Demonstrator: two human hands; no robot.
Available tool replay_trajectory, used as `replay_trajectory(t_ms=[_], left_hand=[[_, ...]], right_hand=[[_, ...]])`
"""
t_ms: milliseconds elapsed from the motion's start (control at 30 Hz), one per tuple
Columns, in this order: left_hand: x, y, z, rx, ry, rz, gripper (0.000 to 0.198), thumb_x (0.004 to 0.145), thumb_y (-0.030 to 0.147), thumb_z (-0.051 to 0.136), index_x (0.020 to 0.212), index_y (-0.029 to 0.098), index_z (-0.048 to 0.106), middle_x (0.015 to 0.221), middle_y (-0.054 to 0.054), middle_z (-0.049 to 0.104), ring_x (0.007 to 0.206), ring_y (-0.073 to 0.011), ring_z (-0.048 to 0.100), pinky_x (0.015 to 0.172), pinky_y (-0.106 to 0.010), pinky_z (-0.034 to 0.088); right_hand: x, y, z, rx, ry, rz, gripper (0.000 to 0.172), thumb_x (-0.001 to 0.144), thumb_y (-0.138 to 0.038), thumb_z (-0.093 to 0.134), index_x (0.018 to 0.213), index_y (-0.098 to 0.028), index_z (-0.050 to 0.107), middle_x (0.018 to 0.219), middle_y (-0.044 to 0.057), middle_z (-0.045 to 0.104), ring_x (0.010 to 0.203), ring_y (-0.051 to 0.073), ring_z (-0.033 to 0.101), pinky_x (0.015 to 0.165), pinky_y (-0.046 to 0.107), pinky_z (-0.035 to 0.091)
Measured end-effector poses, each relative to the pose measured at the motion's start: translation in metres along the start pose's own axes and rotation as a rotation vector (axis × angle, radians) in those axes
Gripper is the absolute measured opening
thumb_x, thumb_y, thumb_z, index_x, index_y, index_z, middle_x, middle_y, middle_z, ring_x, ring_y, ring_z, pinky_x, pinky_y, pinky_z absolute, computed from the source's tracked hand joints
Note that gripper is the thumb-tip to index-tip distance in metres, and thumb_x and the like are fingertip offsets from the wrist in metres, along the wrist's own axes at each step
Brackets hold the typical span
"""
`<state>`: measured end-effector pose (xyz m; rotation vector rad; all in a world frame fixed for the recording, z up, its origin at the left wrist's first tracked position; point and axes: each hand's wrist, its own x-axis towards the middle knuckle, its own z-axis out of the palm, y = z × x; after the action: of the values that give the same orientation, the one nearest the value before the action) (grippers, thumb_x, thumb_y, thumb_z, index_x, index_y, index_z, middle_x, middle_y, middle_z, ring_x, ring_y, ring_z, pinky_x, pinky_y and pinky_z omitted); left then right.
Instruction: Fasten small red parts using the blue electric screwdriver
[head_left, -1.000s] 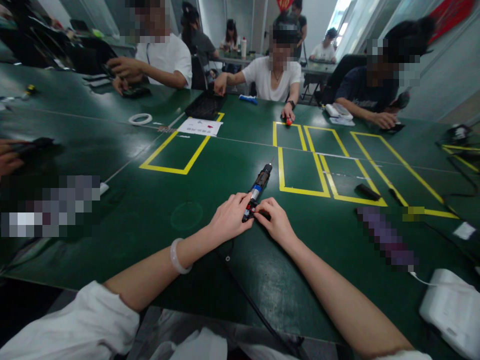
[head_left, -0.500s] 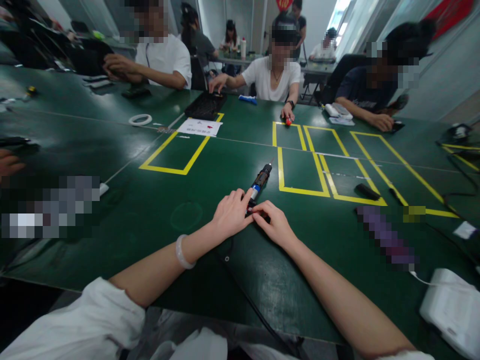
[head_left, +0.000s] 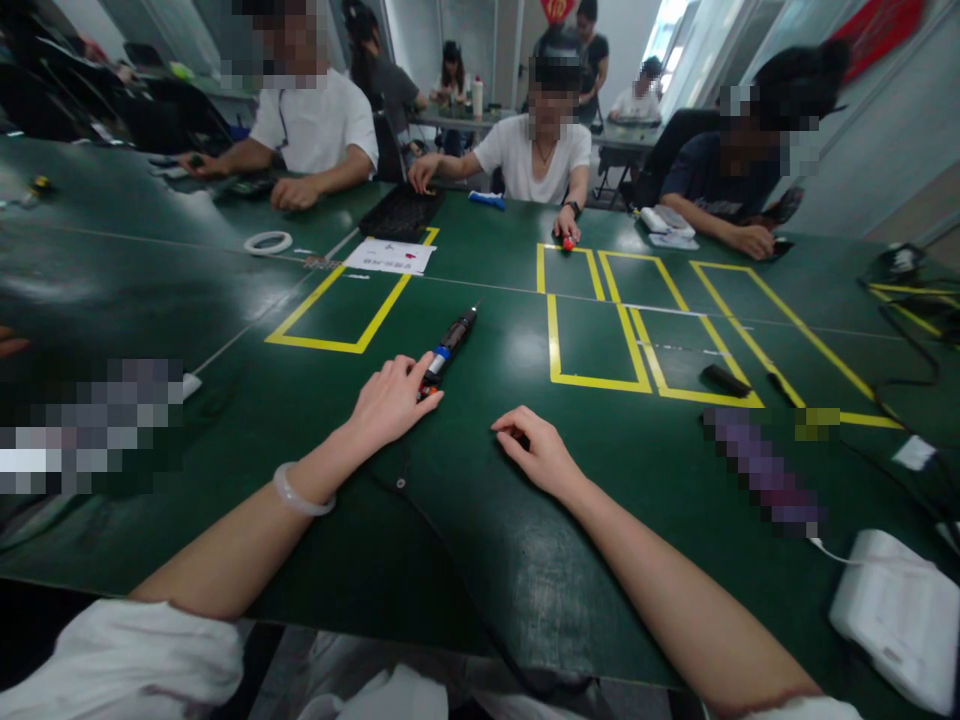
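My left hand point(head_left: 394, 405) is closed round the rear part of an electric screwdriver point(head_left: 451, 340), which lies on the green table with its thin bit pointing away and to the right. The tool has a black front and a blue and silver band; its back end is partly hidden under my fingers. A black cord point(head_left: 431, 520) runs from below that hand toward the table's near edge. To the right, apart from the tool, my right hand point(head_left: 538, 450) rests on the table with loosely bent fingers, a gap between thumb and forefinger, and nothing in it.
Yellow tape outlines point(head_left: 600, 382) mark the table ahead. A black block point(head_left: 725, 380) lies in one. At right is a white box-like device point(head_left: 892, 620) with a cable. A tape roll point(head_left: 268, 243), paper sheet point(head_left: 390, 256) and black tray point(head_left: 401, 212) lie farther off. Co-workers sit opposite.
My left hand has moved left with the screwdriver, away from my right hand, which no longer touches it. The co-worker at far left has lowered their hands to the table.
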<state>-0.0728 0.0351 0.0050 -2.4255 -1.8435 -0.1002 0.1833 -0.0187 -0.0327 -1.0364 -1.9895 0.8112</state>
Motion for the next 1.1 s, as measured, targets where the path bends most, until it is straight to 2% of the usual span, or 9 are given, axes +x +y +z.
replay_trajectory(t_ms=[300,467,567,700,867,933,1033,1100], left_hand=[[0.013,-0.099,0.011,-0.034,-0.058,-0.302,0.075,0.088,0.064,0.035,0.147,0.019,0.035,0.128,-0.020,0.048,0.114,-0.0384,0.049,0.090,-0.047,0.044],[0.011,-0.132,0.013,-0.074,-0.078,-0.398,0.079,0.085,0.069,0.035,0.146,0.019,0.038,0.129,-0.024,0.049,0.114,-0.0433,0.049,0.088,-0.052,0.043],[0.009,-0.133,0.013,-0.077,-0.029,-0.397,0.077,0.084,0.067,0.041,0.143,0.017,0.044,0.127,-0.024,0.050,0.113,-0.0441,0.050,0.088,-0.053,0.042],[0.005,-0.118,0.010,-0.013,0.096,-0.372,0.071,0.081,0.060,0.053,0.135,0.013,0.049,0.123,-0.023,0.052,0.112,-0.0406,0.051,0.090,-0.049,0.042],[0.001,-0.107,0.002,0.014,0.142,-0.352,0.042,0.085,0.050,0.051,0.103,0.014,0.062,0.109,-0.018,0.057,0.100,-0.0334,0.056,0.086,-0.044,0.044],[0.001,-0.105,-0.003,0.021,0.150,-0.348,0.037,0.088,0.048,0.047,0.094,0.015,0.063,0.104,-0.017,0.059,0.095,-0.0317,0.057,0.084,-0.043,0.045],[0.001,-0.094,-0.009,-0.020,0.208,-0.354,0.036,0.090,0.045,0.044,0.096,0.015,0.063,0.101,-0.015,0.063,0.092,-0.0305,0.059,0.082,-0.042,0.045],[0.002,-0.077,-0.011,-0.183,0.236,-0.327,0.034,0.090,0.045,0.045,0.099,0.016,0.062,0.098,-0.012,0.066,0.089,-0.0275,0.061,0.082,-0.039,0.046]], right_hand=[[0.000,-0.001,-0.001,-0.015,0.019,-0.010,0.012,0.092,-0.017,0.053,0.093,-0.020,0.064,0.085,0.003,0.062,0.078,0.016,0.060,0.071,0.028,0.045],[0.000,0.000,-0.001,-0.022,0.020,-0.012,0.012,0.092,-0.017,0.053,0.092,-0.020,0.064,0.085,0.003,0.062,0.077,0.015,0.060,0.071,0.027,0.045],[0.000,0.000,-0.001,-0.025,0.017,-0.010,0.012,0.092,-0.017,0.053,0.093,-0.020,0.065,0.085,0.003,0.063,0.078,0.016,0.060,0.070,0.027,0.045],[0.000,-0.002,-0.002,-0.023,0.014,-0.005,0.012,0.092,-0.017,0.053,0.091,-0.020,0.064,0.085,0.003,0.062,0.077,0.016,0.060,0.070,0.027,0.045],[0.000,-0.002,-0.002,-0.011,0.010,-0.008,0.012,0.092,-0.016,0.053,0.093,-0.020,0.065,0.085,0.003,0.062,0.078,0.016,0.060,0.071,0.027,0.045],[0.000,-0.002,-0.001,-0.004,0.008,-0.004,0.013,0.092,-0.016,0.053,0.093,-0.020,0.065,0.086,0.003,0.063,0.078,0.016,0.060,0.071,0.027,0.045],[0.001,0.000,-0.001,0.032,0.016,0.030,0.012,0.091,-0.018,0.054,0.091,-0.019,0.066,0.085,0.003,0.064,0.077,0.015,0.060,0.070,0.027,0.045],[0.002,0.003,0.000,0.087,0.030,0.081,0.012,0.090,-0.020,0.055,0.089,-0.019,0.067,0.084,0.003,0.065,0.076,0.015,0.060,0.070,0.027,0.045]])
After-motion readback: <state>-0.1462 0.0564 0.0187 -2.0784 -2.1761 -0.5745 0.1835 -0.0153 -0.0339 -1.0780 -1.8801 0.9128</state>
